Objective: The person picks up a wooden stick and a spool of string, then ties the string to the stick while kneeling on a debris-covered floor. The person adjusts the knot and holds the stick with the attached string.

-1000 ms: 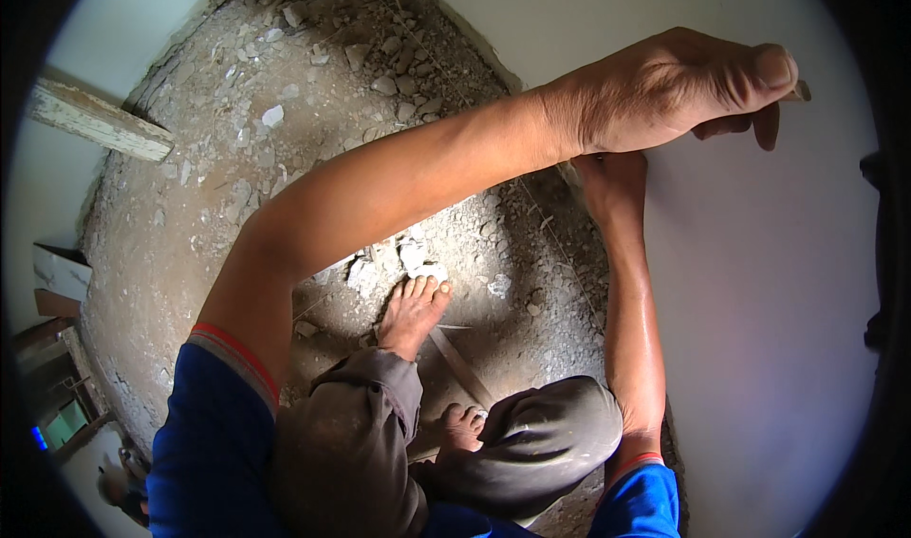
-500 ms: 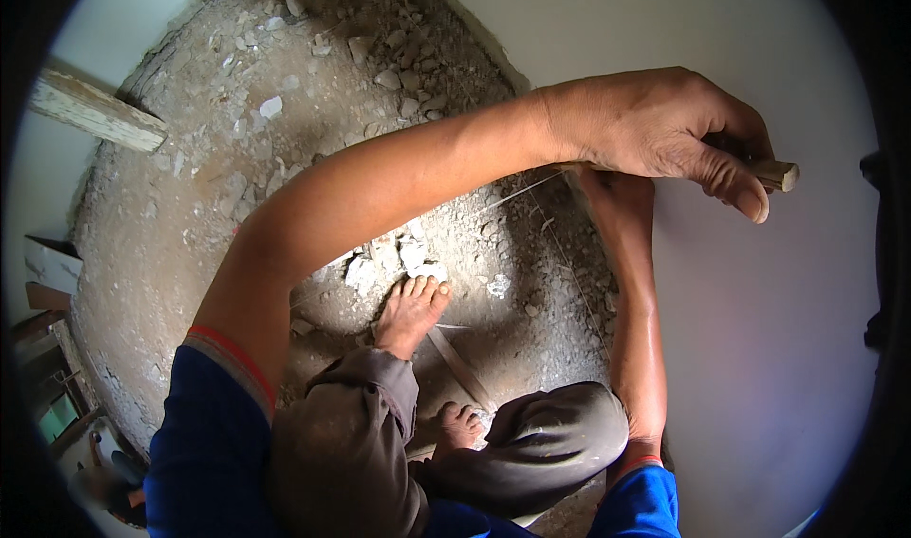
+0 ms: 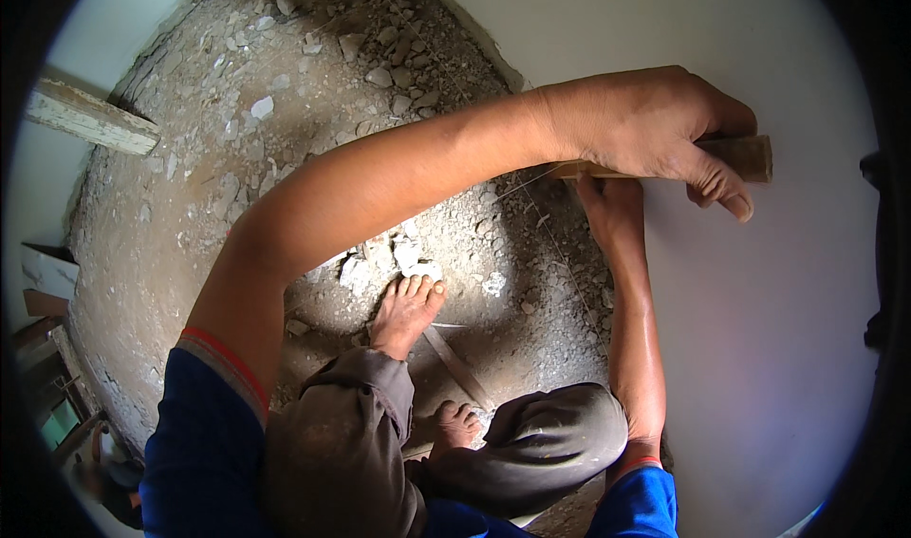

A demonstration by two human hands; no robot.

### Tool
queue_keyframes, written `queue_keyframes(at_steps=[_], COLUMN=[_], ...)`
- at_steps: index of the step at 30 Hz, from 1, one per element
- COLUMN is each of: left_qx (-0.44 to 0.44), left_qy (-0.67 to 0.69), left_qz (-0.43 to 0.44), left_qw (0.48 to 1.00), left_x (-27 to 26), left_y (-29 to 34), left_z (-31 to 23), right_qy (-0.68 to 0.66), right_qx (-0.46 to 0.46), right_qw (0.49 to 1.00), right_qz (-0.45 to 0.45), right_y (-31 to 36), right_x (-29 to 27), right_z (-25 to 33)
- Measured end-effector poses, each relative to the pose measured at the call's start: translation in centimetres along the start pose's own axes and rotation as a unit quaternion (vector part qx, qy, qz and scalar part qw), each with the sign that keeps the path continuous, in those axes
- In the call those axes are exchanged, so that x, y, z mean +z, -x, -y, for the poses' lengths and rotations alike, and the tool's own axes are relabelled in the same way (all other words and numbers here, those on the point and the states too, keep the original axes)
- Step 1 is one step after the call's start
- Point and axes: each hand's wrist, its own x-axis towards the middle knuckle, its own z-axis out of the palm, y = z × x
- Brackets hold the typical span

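Note:
My left arm reaches across to the right, and my left hand (image 3: 664, 125) is closed round a short flat strip of wood (image 3: 756, 158) beside the white wall. Its thumb sticks out below the strip, while the other fingers are mostly hidden behind the hand. Under it, my right hand (image 3: 612, 206) grips the strip near its other end, thumb against the lower edge; its remaining fingers are out of sight. A thin string (image 3: 527, 185) runs close to that end.
White wall (image 3: 759, 329) rises along the right. Rubble (image 3: 408, 64) and broken white pieces (image 3: 406, 251) cover the dirt floor round my bare foot (image 3: 408, 315). A flat strip (image 3: 455, 362) lies between my feet. At the left, a wooden beam (image 3: 95, 116) juts in.
The wooden strip has turned in my hands, so its broad face now shows beyond my left hand. Both hands have shifted slightly left in the picture.

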Motion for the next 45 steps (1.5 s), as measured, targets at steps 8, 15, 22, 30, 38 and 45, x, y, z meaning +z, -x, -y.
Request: queue_keyframes(at_steps=[8, 15, 22, 30, 38, 45], left_qx=[0.031, -0.362, -0.382, -0.435, -0.481, -0.333], left_qy=[-0.116, -0.069, -0.029, 0.072, 0.325, 0.034], left_qz=[-0.084, 0.003, -0.064, 0.055, -0.012, 0.03], left_qw=[0.989, 0.93, 0.921, 0.896, 0.814, 0.942], left_x=[0.3, 2.1, -3.9, -2.4, 4.0, 2.2], left_y=[1.8, 14.2, 15.1, 19.4, 26.1, 24.3], left_z=[4.4, 11.1, 9.2, 13.2, 10.4, 3.6], right_qy=[-0.147, -0.278, -0.332, -0.536, -0.599, -0.345], right_qx=[0.093, 0.095, 0.02, -0.021, -0.067, -0.041], right_qw=[0.985, 0.951, 0.943, 0.834, 0.791, 0.928], right_qz=[-0.004, -0.094, -0.012, 0.131, 0.103, 0.131], right_y=[0.1, 1.1, 2.4, 3.3, 3.1, 1.4], right_x=[-2.9, -5.8, -7.8, -8.0, -4.0, -1.6], right_z=[3.1, 5.3, 5.9, 7.6, 10.7, 8.4])
